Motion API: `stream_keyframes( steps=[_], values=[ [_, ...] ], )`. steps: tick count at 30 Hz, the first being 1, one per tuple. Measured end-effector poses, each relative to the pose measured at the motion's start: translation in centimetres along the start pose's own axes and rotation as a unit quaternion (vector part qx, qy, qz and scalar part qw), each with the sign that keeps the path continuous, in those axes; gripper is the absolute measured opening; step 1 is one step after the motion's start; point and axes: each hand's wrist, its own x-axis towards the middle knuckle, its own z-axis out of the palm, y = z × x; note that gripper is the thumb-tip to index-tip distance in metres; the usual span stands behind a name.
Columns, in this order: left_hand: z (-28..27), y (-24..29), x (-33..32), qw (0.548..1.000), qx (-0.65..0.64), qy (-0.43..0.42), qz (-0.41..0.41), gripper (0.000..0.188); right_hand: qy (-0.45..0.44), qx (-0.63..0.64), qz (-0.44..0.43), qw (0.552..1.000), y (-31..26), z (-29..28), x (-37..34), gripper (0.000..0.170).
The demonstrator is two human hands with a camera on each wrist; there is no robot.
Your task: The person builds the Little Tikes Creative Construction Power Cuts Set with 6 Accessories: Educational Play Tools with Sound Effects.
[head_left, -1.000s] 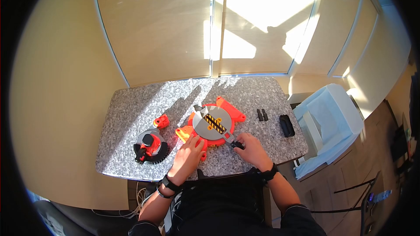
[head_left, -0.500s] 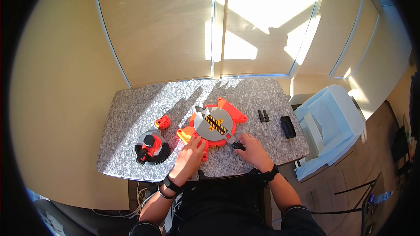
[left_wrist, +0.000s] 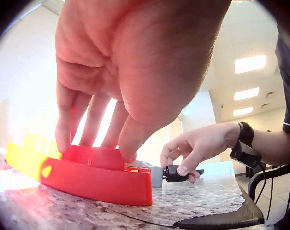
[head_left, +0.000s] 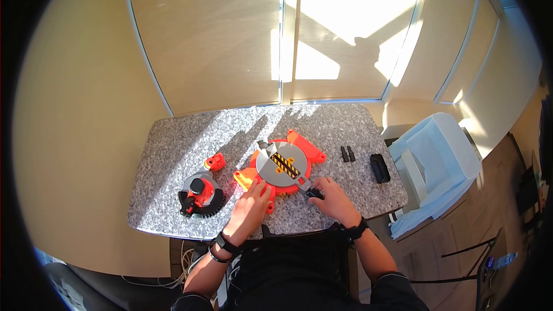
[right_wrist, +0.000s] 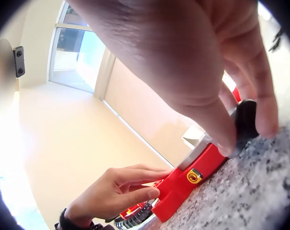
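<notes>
**Right hand at the knob, in line with the disc's stripe**

A red base [head_left: 307, 145] sits near the middle of the table [head_left: 173, 138], topped by a grey disc [head_left: 267, 171]. From the disc's edge a grey neck [head_left: 302, 183] points toward the person and to the right, with a black knob [head_left: 315, 193] at its outer end.

The right hand [head_left: 335, 200] pinches this knob between thumb and fingers and is clearly the nearer hand. Neck and knob continue the line of the disc's striped strip [head_left: 285, 165], whose long axis runs from far left to near right. So the base lies to the left of the right-hand grip and farther from the body. The left wrist view shows a narrow dark stem between neck and knob; how deeply it is seated, I cannot tell.

The left hand [head_left: 249, 204] rests across the base's near-left part, fingers extended, tips touching the red plastic, with no clenched hold.

The saw [head_left: 199, 193] lies left of the base, well apart from both hands.
</notes>
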Motion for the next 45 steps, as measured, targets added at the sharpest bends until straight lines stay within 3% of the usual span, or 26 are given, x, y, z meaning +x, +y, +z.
stream_keyframes(
  steps=[4,6,10,12,18,22,24,28,31,45],
  values=[
    [0.4,-0.2,-0.1,1.000,0.007,0.009,0.010,0.040,-0.010,0.002,-0.018,1.000,0.4,-0.1,0.2,0.034],
    [0.3,0.0,0.1,1.000,0.009,0.008,0.011,0.040,-0.038,0.032,0.047,0.998,0.1,-0.5,0.4,0.034],
    [0.3,-0.1,0.1,1.000,0.014,0.008,0.014,0.040,-0.038,0.035,0.049,0.997,0.5,-0.1,0.3,0.036],
    [0.2,-0.1,0.1,1.000,0.011,0.006,0.012,0.040,0.014,-0.030,-0.046,0.998,1.0,0.3,0.2,0.038],
    [0.4,-0.3,0.0,1.000,0.013,0.009,0.013,0.041,-0.006,-0.011,-0.002,1.000,-0.1,-0.2,0.0,0.041],
    [0.4,-0.3,0.0,1.000,0.010,0.010,0.012,0.040,-0.001,-0.012,-0.027,1.000,0.4,-0.1,0.1,0.040],
    [0.1,-0.2,0.1,1.000,0.000,-0.004,0.010,0.040,-0.012,0.012,0.032,0.999,0.6,0.1,0.3,0.039],
    [-0.1,0.0,0.1,1.000,-0.009,-0.016,0.008,0.040,-0.019,0.027,0.023,0.999,1.1,0.3,0.3,0.040],
    [0.1,-0.1,0.0,1.000,-0.008,-0.006,0.015,0.040,0.012,-0.043,-0.037,0.998,-0.3,-0.1,-0.1,0.044],
    [0.1,-0.2,0.0,1.000,-0.010,-0.021,0.009,0.041,-0.005,0.002,0.043,0.999,0.0,0.1,0.3,0.043]
  ],
)
